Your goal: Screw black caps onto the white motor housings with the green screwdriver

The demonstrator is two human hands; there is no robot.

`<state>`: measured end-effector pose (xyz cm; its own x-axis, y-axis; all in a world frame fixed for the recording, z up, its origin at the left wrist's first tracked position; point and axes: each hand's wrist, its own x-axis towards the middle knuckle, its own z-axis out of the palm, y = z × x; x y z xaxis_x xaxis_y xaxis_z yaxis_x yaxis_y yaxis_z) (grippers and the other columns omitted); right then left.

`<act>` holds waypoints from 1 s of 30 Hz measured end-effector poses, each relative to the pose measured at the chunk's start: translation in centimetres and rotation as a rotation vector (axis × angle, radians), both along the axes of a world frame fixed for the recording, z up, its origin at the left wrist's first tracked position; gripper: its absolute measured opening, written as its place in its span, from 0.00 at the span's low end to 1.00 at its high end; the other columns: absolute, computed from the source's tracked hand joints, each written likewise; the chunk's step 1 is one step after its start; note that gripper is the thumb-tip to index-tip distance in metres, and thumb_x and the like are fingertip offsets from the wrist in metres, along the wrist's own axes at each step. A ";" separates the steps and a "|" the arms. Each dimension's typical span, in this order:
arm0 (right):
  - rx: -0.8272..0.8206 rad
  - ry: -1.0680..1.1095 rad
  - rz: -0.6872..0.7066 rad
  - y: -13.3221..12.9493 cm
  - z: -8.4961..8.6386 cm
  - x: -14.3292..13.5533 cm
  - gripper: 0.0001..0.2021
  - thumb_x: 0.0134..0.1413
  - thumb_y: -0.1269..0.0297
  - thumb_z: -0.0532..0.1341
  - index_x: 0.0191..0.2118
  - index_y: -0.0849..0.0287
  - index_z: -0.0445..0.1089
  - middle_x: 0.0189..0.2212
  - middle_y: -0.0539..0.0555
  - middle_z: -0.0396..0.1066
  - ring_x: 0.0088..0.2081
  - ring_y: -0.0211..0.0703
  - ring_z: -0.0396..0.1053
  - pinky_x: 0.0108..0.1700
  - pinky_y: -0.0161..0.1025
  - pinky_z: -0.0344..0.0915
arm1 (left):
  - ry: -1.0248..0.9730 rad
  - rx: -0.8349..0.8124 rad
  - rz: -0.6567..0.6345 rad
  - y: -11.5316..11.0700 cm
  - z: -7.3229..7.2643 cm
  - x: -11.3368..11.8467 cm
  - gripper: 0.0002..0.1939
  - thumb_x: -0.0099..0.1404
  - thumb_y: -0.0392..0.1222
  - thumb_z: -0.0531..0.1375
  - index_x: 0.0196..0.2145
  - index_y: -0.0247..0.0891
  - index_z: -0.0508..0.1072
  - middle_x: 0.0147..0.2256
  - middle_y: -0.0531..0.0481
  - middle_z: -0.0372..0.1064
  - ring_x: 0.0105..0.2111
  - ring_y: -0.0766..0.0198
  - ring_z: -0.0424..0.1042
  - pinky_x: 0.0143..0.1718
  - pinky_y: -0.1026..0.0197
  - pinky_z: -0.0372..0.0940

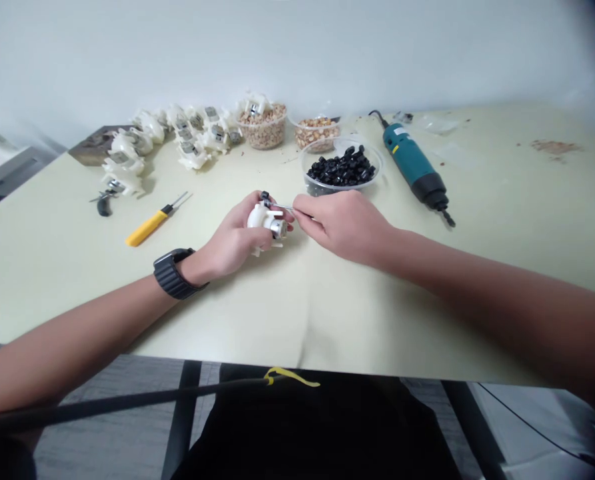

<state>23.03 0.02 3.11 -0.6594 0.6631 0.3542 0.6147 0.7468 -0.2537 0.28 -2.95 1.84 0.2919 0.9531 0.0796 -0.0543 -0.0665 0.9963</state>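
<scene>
My left hand (pixel 234 240), a dark watch on its wrist, is closed round a white plastic housing with a silver motor (pixel 266 223). On top of that housing sits a small black cap (pixel 264 196). My right hand (pixel 344 223) pinches a thin metal rod, perhaps a tool shaft (pixel 281 207), whose far end reaches the part beside the black cap. The rest of the rod is hidden in my right fist. Just behind my right hand stands a clear bowl of black plastic caps (pixel 342 167).
Several similar white housings (pixel 192 133) line the back left. Two tubs of small parts (pixel 267 127) stand behind. A yellow-handled screwdriver (pixel 150 227) and black-handled cutter (pixel 104 203) lie left; a green electric screwdriver (pixel 414 167) lies right. The table's front edge (pixel 327 370) is near me.
</scene>
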 end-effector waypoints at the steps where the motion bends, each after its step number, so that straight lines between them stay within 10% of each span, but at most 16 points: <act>1: -0.071 0.077 0.009 0.1 -0.2 -0.2 0.15 0.76 0.58 0.53 0.39 0.57 0.73 0.26 0.51 0.65 0.27 0.40 0.54 0.34 0.43 0.46 | 0.020 0.004 0.024 0.0 0.0 0.1 0.23 0.45 0.28 0.68 0.40 0.40 0.70 0.42 0.49 0.78 0.37 0.61 0.74 0.33 0.61 0.67; 10: -0.522 0.670 0.153 0.1 -0.4 -1.3 0.20 0.69 0.42 0.64 0.47 0.56 0.76 0.45 0.54 0.78 0.46 0.45 0.71 0.45 0.40 0.65 | -0.070 0.118 0.092 -0.4 -0.2 0.9 0.24 0.58 0.38 0.72 0.46 0.44 0.64 0.53 0.48 0.70 0.50 0.59 0.71 0.43 0.60 0.69; 18: -0.368 0.696 0.010 -0.8 -0.1 -1.5 0.12 0.64 0.56 0.67 0.45 0.59 0.80 0.43 0.55 0.81 0.46 0.48 0.74 0.53 0.45 0.67 | -0.137 0.000 0.032 -0.8 0.3 1.5 0.18 0.69 0.54 0.66 0.46 0.44 0.64 0.54 0.45 0.70 0.51 0.56 0.72 0.45 0.57 0.72; 30: -0.236 0.670 -0.100 0.1 -0.3 -0.7 0.08 0.63 0.64 0.62 0.42 0.59 0.78 0.41 0.55 0.79 0.44 0.49 0.73 0.51 0.47 0.67 | 0.354 0.369 0.029 1.7 0.9 -1.7 0.09 0.70 0.47 0.66 0.35 0.39 0.77 0.34 0.48 0.75 0.36 0.59 0.70 0.40 0.55 0.62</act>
<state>22.29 0.11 2.79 -0.2823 0.8176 0.5018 0.3324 0.5741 -0.7483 -1.37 -1.27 2.69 0.3361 0.8884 0.3128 0.2896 -0.4135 0.8632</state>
